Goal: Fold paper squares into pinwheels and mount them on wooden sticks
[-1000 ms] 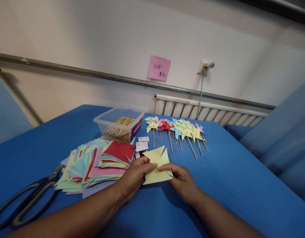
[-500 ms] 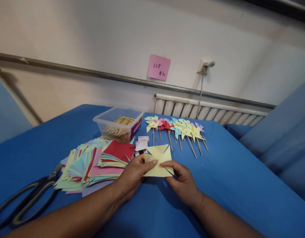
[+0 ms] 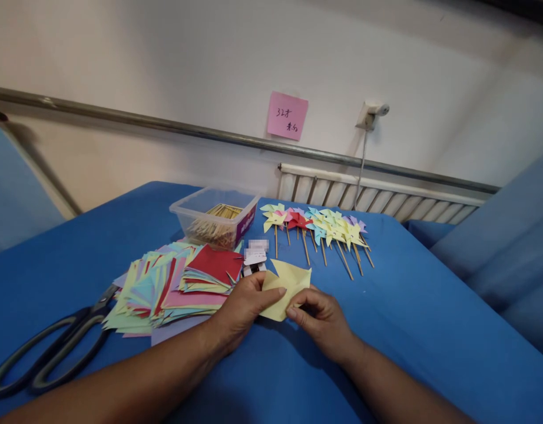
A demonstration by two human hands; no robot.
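A square of pale yellow paper (image 3: 293, 275), slit in from its corners, is held up just above the blue table. My left hand (image 3: 245, 306) grips its left side, thumb lying on the front near the middle. With thumb and fingertips my right hand (image 3: 318, 318) pinches the lower right part, where a flap bends inward towards the centre. To the left lies a fanned pile of coloured paper squares (image 3: 165, 288), with red ones on top. Just behind my left hand sits a small white box (image 3: 255, 254), its front partly hidden.
Large dark-handled scissors (image 3: 72, 335) lie at the left beside the paper. A clear plastic tub (image 3: 214, 218) of thin wooden sticks stands behind the pile. Several finished paper pinwheels (image 3: 324, 227) on sticks lie at the back right, near the radiator (image 3: 337, 185).
My right hand has brought a lower right flap of the yellow paper in towards the centre, so the flat sheet is now partly folded. My left hand keeps its grip.
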